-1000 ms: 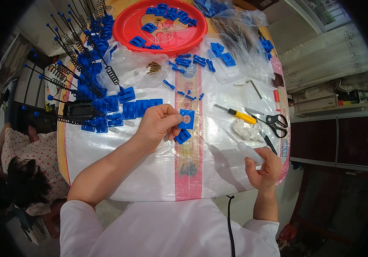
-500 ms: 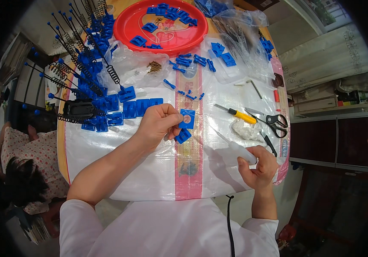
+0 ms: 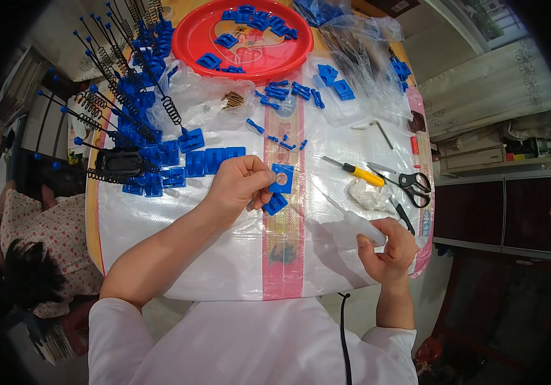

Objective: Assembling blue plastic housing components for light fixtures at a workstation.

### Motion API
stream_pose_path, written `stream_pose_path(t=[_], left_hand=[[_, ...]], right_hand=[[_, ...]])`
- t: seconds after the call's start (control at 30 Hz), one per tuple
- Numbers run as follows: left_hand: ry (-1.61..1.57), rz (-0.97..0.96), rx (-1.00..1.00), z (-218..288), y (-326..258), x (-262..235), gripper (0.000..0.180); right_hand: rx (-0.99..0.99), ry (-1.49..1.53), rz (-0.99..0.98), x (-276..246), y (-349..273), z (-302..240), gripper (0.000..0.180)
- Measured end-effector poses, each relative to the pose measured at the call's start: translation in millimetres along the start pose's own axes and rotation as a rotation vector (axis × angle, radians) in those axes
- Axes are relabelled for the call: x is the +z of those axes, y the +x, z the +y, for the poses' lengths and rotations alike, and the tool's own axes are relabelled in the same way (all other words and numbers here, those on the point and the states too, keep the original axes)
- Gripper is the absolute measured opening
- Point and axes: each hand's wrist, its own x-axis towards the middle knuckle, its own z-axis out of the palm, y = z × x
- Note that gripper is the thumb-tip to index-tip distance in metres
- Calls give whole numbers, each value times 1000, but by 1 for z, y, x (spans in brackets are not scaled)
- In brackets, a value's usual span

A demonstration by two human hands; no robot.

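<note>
My left hand (image 3: 242, 186) is closed, thumb and forefinger pinching a blue square plastic piece (image 3: 281, 171) with a round pale area in its face. Just below it, against the lower fingers, is a second blue plastic piece (image 3: 276, 205); whether those fingers grip it I cannot tell. My right hand (image 3: 387, 251) is wrapped round a white squeeze bottle (image 3: 362, 226). Its long thin nozzle slants up and left, the tip stopping short of the blue square. Left of my left hand, several blue square bases (image 3: 195, 163) sit in rows on the white woven sheet (image 3: 211, 256).
Blue bases with black springs (image 3: 171, 110) crowd the left side. A red tray (image 3: 192, 38) with blue parts stands at the back. Screws (image 3: 233, 99) lie on plastic film. To the right are a yellow-handled screwdriver (image 3: 368, 175), scissors (image 3: 414, 182), crumpled tissue (image 3: 366, 194) and a hex key (image 3: 383, 133).
</note>
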Motion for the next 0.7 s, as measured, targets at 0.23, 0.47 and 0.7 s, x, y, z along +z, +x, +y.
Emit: stream_pose_path(t=[0.23, 0.47, 0.7], left_hand=[[6, -8, -10, -2, 1, -3, 12], [0, -6, -12, -2, 2, -2, 12], [-15, -25, 2, -2, 2, -2, 13]], right_hand=[[-58, -10, 9, 4, 2, 2, 21], [-48, -8, -9, 5, 3, 3, 21], [-42, 12, -12, 6, 4, 2, 21]])
